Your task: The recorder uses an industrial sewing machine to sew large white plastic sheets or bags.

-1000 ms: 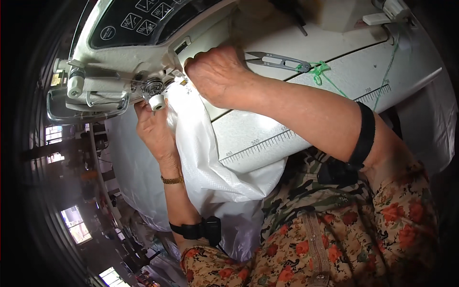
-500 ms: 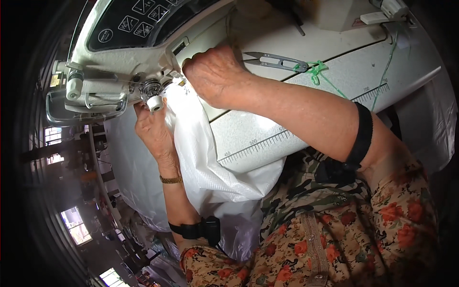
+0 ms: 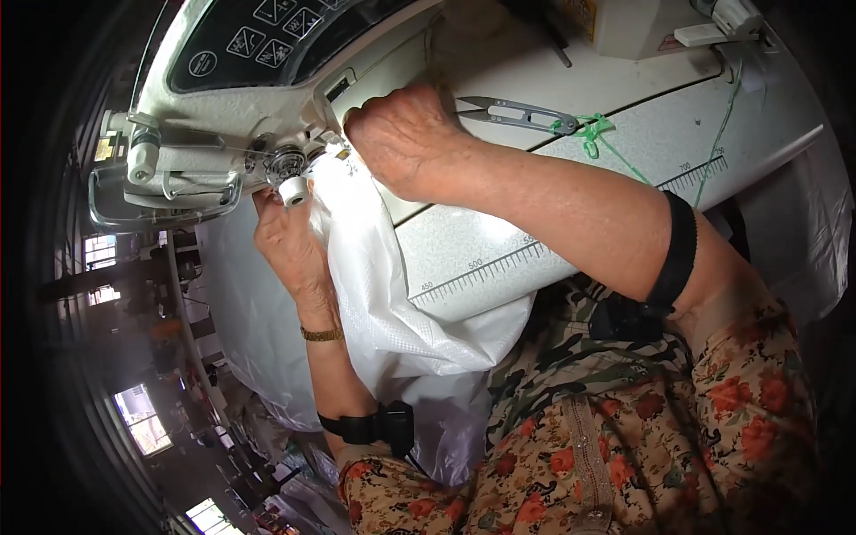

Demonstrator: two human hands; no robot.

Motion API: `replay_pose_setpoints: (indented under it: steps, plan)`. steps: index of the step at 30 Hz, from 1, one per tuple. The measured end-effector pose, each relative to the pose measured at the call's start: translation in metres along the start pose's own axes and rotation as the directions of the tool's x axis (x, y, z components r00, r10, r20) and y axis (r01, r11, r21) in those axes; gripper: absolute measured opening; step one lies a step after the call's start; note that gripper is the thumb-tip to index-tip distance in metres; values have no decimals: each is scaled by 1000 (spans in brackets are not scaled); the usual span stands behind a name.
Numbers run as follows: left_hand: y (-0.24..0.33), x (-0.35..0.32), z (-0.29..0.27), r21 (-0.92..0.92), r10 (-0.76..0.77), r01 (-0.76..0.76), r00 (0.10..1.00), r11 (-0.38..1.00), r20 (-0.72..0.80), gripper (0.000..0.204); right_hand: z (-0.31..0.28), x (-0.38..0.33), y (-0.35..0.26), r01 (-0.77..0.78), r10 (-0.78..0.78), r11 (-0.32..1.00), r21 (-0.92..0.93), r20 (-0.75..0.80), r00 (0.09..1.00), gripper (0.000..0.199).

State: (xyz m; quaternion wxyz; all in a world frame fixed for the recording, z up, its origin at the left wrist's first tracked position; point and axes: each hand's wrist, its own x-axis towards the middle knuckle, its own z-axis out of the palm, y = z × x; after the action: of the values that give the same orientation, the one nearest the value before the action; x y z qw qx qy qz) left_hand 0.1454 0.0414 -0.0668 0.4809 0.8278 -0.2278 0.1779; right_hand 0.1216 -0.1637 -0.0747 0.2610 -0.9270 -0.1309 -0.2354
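Note:
A white woven plastic sheet (image 3: 370,267) runs up under the head of a sewing machine (image 3: 294,111) and hangs in folds over the table's front edge. My left hand (image 3: 290,245) is at the sheet's left side, fingers bent round its edge. The machine's tension knob (image 3: 292,191) partly covers those fingertips. On the other side, my right hand (image 3: 401,147) rests against the sheet close to the brightly lit needle area. Its fingers are curled closed, and their tips are hidden from view.
Thread snips (image 3: 517,116) lie on the machine bed right of my right hand, tied with green string (image 3: 593,134). A printed ruler scale (image 3: 477,270) follows the table's front edge. A control panel (image 3: 259,45) tops the machine. More white sheeting (image 3: 807,241) hangs at the far right.
The view has shifted very slightly. Both hands and the sheet keep nearly the same places on the machine.

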Motion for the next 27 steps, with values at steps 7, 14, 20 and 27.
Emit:
replay_pose_setpoints:
  steps: [7, 14, 20, 27]
  plan:
    - [-1, 3, -4, 119, 42, -45, 999, 992, 27, 16, 0, 0, 0, -13, 13, 1000, 24, 4, 1000, 12]
    - [1, 4, 3, 13, -85, 85, 996, 996, -22, 20, -8, 2, -2, -55, 52, 997, 54, 67, 996, 11]
    - [4, 2, 2, 60, -173, 172, 985, 983, 11, 22, -13, 4, -5, -163, 154, 970, 181, 60, 986, 18]
    - [6, 2, 2, 22, -209, 208, 978, 978, 27, 18, -21, 5, -9, -288, 253, 933, 214, 178, 951, 20]
